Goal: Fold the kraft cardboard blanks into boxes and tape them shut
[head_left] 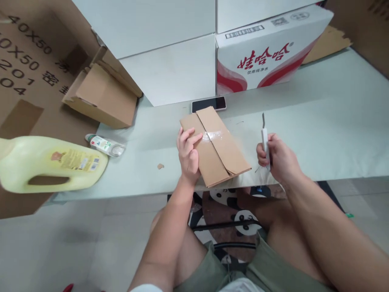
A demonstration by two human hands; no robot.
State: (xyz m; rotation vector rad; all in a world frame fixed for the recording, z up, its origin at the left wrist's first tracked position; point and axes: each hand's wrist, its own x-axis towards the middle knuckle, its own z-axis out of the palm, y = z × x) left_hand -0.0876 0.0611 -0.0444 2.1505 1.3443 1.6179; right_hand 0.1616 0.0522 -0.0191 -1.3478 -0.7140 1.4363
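Observation:
A flattened cardboard box (217, 156) is tilted over the table's front edge, with clear tape across the seam between its flaps. My left hand (189, 152) grips it along its left side, fingers lying over the top face and pointing toward the tape. To the right, my right hand (278, 156) is closed around a white-handled utility knife (265, 146). Its blade is out and points away from me, apart from the cardboard. Behind the box's far end lies a dark-screened phone (209, 105), partly covered by the cardboard.
White cartons (173, 69) and a red-and-white water carton (267, 56) stand along the back. At left are an open brown box (105, 95), a clear bottle (105, 145) and a large yellow jug (54, 164). A cardboard scrap (160, 166) lies on the pale tabletop (328, 121).

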